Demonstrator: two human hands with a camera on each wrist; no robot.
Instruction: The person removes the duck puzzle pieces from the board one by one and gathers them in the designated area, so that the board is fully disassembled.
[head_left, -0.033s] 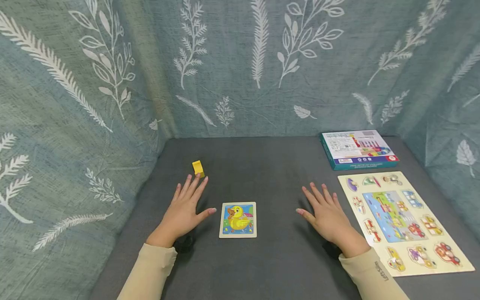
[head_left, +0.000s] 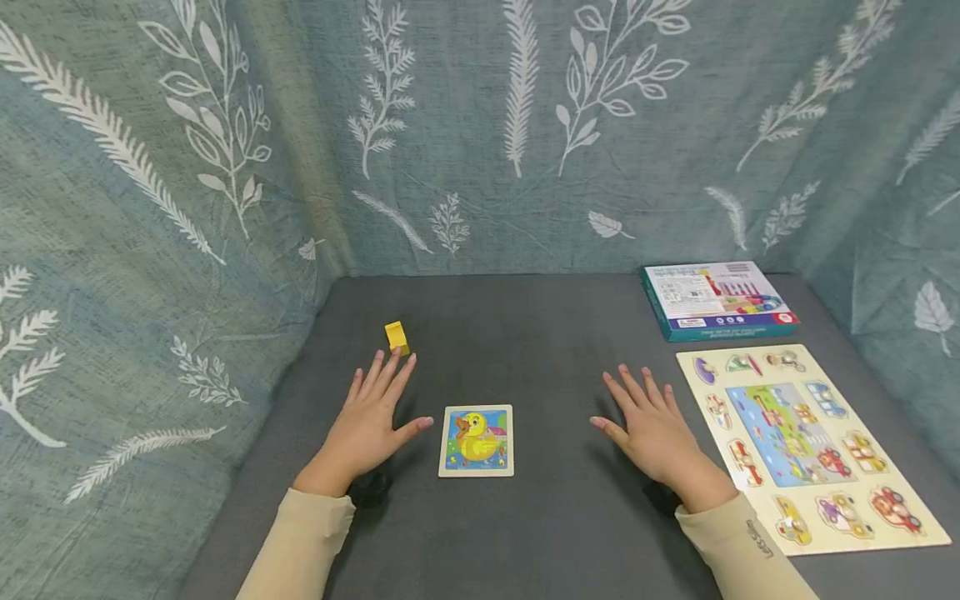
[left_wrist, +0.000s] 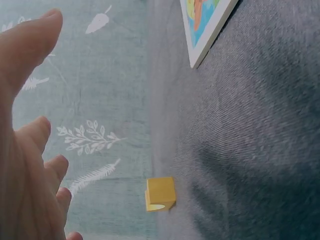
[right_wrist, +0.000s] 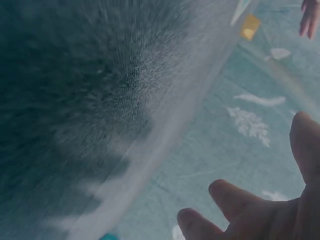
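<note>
Palm down, my left hand [head_left: 367, 429] hovers over the grey cloth with fingers spread and holds nothing. Just beyond its fingertips stands a small yellow block [head_left: 397, 337], which the left wrist view shows apart from the hand, with a cut-away underside [left_wrist: 157, 206]. Between my hands lies a square duck picture puzzle [head_left: 476, 442] with a pale frame, nearer the left thumb. My right hand [head_left: 656, 433] is likewise spread and holds nothing, between that puzzle and a large peg puzzle board [head_left: 765, 533]. In the right wrist view its fingers [right_wrist: 230, 197] stretch out straight.
A flat toy box [head_left: 720, 300] with a teal side lies at the back right, behind the peg puzzle board. Grey cloth [head_left: 540, 333] covers the table. Blue-green curtains [head_left: 480, 225] with white leaf prints hang behind it and along both sides.
</note>
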